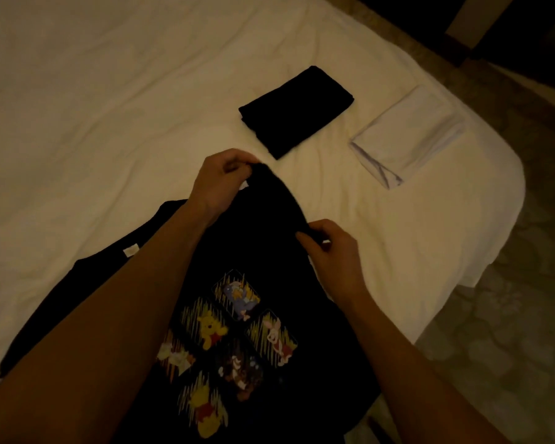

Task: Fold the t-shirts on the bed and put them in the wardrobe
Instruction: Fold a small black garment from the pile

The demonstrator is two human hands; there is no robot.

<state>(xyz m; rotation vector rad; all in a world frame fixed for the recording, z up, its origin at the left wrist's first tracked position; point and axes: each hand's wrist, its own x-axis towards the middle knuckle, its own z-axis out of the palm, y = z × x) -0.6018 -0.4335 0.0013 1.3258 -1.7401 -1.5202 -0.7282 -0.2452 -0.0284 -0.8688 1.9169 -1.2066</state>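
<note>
A black t-shirt [263, 238] with a colourful cartoon print hangs lifted over the near part of the bed [109, 107]. My left hand [218, 181] pinches its top edge at one shoulder. My right hand [330, 251] pinches the top edge at the other shoulder. Under my left forearm lies another black t-shirt [87, 277], spread flat with a small white label showing. Farther up the bed sit a folded black t-shirt [295, 110] and, to its right, a folded white t-shirt [407, 136].
The white sheet stretches wide to the left and back. The bed's rounded corner [507, 174] is at the right, with patterned floor [510, 347] beyond it. Dark furniture [526, 33] stands at the top right. The room is dim.
</note>
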